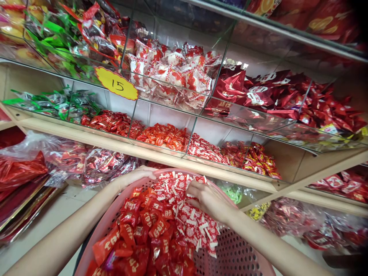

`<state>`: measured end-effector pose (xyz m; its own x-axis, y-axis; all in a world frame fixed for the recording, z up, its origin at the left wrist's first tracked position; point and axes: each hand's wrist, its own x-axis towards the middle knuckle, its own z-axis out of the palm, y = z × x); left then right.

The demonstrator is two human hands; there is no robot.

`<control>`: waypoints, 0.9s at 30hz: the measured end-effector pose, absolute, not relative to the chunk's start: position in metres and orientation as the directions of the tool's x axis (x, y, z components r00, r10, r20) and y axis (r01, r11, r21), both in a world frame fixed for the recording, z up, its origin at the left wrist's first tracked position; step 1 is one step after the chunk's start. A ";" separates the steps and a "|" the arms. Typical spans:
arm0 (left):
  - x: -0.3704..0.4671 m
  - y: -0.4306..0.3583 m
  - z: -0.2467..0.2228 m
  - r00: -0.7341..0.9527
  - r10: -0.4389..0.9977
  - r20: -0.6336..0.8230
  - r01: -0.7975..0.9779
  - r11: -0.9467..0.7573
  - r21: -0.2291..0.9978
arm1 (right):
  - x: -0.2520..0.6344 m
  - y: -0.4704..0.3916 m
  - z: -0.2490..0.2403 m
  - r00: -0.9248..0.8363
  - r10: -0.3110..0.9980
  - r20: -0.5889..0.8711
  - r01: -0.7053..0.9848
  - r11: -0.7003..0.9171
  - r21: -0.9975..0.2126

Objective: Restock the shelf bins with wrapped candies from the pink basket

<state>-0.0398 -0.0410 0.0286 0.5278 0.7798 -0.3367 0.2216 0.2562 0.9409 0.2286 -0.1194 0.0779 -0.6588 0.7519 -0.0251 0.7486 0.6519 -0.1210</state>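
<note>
A pink perforated plastic basket (230,249) is in front of me, heaped with candies. My left hand (138,177) holds its far rim on the left side, fingers hooked over the edge. Large red wrapped candies (149,226) with gold lettering fill the left and near part. Smaller red-and-white wrapped candies (192,222) lie along the far and right part. Among these, my right hand (205,199) has its fingers curled down on the candies; its fingertips are partly hidden.
Glass-fronted shelf bins stand beyond the basket, with red-and-white candies (205,149), orange-red candies (163,136) and larger packets (172,73). A yellow price tag (116,83) reads 15. A wooden shelf edge (172,158) runs just past the basket. Plastic bags of candy (103,165) lie below.
</note>
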 end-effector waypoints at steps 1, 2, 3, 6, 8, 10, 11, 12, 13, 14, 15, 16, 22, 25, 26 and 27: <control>-0.040 -0.041 0.028 0.528 0.779 -0.337 0.221 0.257 0.941 | 0.228 -0.120 0.079 -0.666 0.746 -0.016 0.745 0.663 -0.075; -0.040 -0.041 0.029 0.534 0.778 -0.330 0.216 0.252 0.943 | 0.227 -0.120 0.080 -0.673 0.740 -0.004 0.740 0.672 -0.027; -0.040 -0.042 0.029 0.540 0.779 -0.319 0.210 0.242 0.947 | 0.225 -0.120 0.081 -0.680 0.733 0.007 0.733 0.680 0.019; -0.040 -0.043 0.030 0.552 0.784 -0.283 0.196 0.209 0.958 | 0.223 -0.120 0.083 -0.697 0.717 0.026 0.714 0.690 0.115; -0.040 -0.042 0.029 0.542 0.785 -0.300 0.207 0.222 0.953 | 0.223 -0.118 0.082 -0.699 0.714 0.031 0.712 0.691 0.126; -0.040 -0.040 0.026 0.521 0.788 -0.328 0.220 0.247 0.944 | 0.224 -0.117 0.080 -0.699 0.714 0.037 0.713 0.692 0.114; -0.040 -0.038 0.025 0.511 0.789 -0.340 0.224 0.259 0.939 | 0.225 -0.117 0.079 -0.701 0.712 0.040 0.711 0.695 0.108; -0.040 -0.037 0.024 0.504 0.790 -0.350 0.224 0.272 0.936 | 0.225 -0.117 0.078 -0.705 0.708 0.040 0.707 0.699 0.106; -0.040 -0.037 0.023 0.502 0.787 -0.359 0.221 0.285 0.933 | 0.226 -0.117 0.077 -0.710 0.703 0.041 0.703 0.703 0.107; -0.040 -0.036 0.022 0.502 0.783 -0.368 0.216 0.299 0.930 | 0.228 -0.117 0.076 -0.715 0.698 0.040 0.697 0.708 0.110; -0.040 -0.036 0.022 0.503 0.779 -0.375 0.212 0.310 0.927 | 0.229 -0.117 0.075 -0.720 0.693 0.037 0.692 0.713 0.113; -0.040 -0.036 0.022 0.503 0.778 -0.377 0.211 0.313 0.926 | 0.230 -0.117 0.075 -0.724 0.689 0.034 0.688 0.717 0.115; -0.041 -0.040 0.026 0.522 0.782 -0.341 0.232 0.254 0.939 | 0.237 -0.115 0.073 -0.737 0.675 0.028 0.674 0.733 0.085; -0.042 -0.042 0.027 0.539 0.775 -0.330 0.224 0.245 0.943 | 0.240 -0.115 0.073 -0.739 0.673 0.021 0.673 0.738 0.059; -0.042 -0.042 0.027 0.537 0.775 -0.332 0.223 0.250 0.942 | 0.241 -0.116 0.073 -0.740 0.672 0.021 0.672 0.738 0.051; -0.042 -0.042 0.027 0.532 0.776 -0.339 0.224 0.257 0.940 | 0.242 -0.116 0.073 -0.741 0.672 0.020 0.672 0.740 0.043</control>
